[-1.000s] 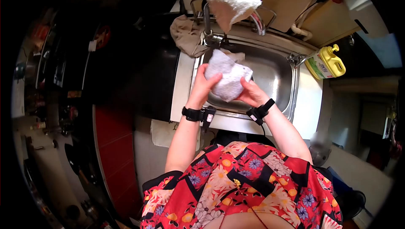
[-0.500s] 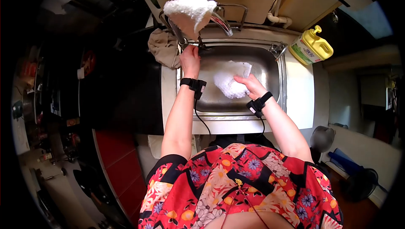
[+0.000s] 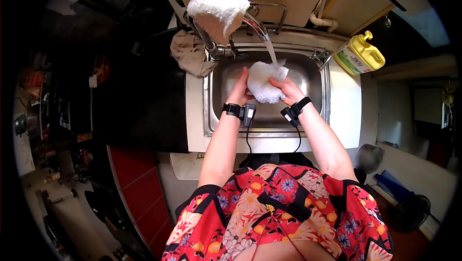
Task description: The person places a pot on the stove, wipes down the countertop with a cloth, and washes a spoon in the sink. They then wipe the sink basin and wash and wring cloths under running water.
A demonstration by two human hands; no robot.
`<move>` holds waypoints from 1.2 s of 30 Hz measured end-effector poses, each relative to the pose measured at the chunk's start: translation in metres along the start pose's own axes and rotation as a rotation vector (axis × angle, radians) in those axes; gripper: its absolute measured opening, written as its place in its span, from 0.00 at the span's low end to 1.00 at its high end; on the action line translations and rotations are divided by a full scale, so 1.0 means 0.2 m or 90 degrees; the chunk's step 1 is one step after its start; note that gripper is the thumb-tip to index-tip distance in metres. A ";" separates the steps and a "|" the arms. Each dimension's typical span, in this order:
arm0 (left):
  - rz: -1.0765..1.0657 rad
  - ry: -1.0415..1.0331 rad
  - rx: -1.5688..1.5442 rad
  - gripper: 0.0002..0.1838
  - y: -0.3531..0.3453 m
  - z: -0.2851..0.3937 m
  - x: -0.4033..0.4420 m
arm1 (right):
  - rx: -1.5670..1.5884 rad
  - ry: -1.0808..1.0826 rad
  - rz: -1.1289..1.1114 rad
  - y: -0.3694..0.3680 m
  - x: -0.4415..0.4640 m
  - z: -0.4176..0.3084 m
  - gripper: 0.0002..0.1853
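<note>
A white textured cloth [image 3: 266, 82] is held over the sink [image 3: 308, 98], beneath running water [image 3: 272, 54] from the curved tap spout [image 3: 258, 26]. My right hand [image 3: 290, 90] grips its right side, thumb on top and the other fingers mostly hidden underneath. At the cloth's left edge, my left hand [image 3: 239, 89] supports it from the side, thumb pointing up and fingers partly hidden below. Another white fluffy cloth [image 3: 219, 11] hangs over the tap's pipework. The tap's metal base [image 3: 220, 51] sits just behind my left hand.
A yellow pump bottle [image 3: 360, 53] stands on the white counter [image 3: 345, 116] right of the sink. To the left, a beige cloth [image 3: 188, 51] lies by the tap, beside a dark surface [image 3: 139, 102]. Red drawer fronts [image 3: 134, 167] are at lower left.
Water now runs from the spout, which has swung right. My left hand has left the tap base and reached the white cloth. My right hand has moved the cloth slightly up, under the stream.
</note>
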State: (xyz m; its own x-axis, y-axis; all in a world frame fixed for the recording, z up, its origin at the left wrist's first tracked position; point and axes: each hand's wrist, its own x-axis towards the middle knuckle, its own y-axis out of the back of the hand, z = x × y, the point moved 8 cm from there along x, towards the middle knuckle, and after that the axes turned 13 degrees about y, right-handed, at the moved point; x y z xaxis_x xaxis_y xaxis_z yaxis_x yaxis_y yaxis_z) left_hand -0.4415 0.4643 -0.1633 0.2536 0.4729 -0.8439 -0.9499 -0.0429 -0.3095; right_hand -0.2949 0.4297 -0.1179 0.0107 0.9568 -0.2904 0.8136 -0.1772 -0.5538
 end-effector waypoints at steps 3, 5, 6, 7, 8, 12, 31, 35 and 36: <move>-0.284 0.054 -0.211 0.24 -0.15 -0.01 0.06 | -0.084 -0.021 0.010 0.12 0.02 0.04 0.22; -0.208 -0.190 -0.137 0.24 -0.12 0.11 0.02 | -0.158 -0.018 0.020 0.18 0.02 0.04 0.23; -0.208 -0.190 -0.136 0.24 -0.15 0.10 -0.01 | -0.085 -0.107 0.116 0.21 -0.01 0.06 0.25; -0.183 -0.202 -0.135 0.23 -0.16 0.08 -0.04 | -0.009 -0.196 0.212 0.22 -0.06 0.08 0.26; -0.156 -0.215 -0.133 0.23 -0.18 0.06 -0.08 | -0.032 -0.215 0.239 0.26 -0.06 0.13 0.29; -0.006 -0.547 0.346 0.16 -0.26 0.00 -0.31 | 0.232 -0.084 0.160 0.15 0.04 0.13 0.30; -0.244 0.030 -0.019 0.24 -0.20 -0.02 -0.05 | -0.114 0.170 0.063 0.13 0.03 -0.14 0.17; -0.293 -0.134 -0.193 0.34 -0.12 -0.03 0.10 | -0.109 0.030 0.175 0.21 -0.01 -0.17 0.17; -0.305 -0.108 -0.190 0.34 -0.12 -0.04 0.10 | 0.014 0.081 0.180 0.22 0.00 -0.18 0.18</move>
State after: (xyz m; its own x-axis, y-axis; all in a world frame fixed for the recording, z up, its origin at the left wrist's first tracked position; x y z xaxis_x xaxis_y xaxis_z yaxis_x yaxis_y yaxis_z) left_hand -0.4114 0.4666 -0.1758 0.5860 0.6335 -0.5053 -0.6382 -0.0234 -0.7695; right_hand -0.2375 0.4311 -0.1139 0.3079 0.8900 -0.3362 0.7556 -0.4435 -0.4820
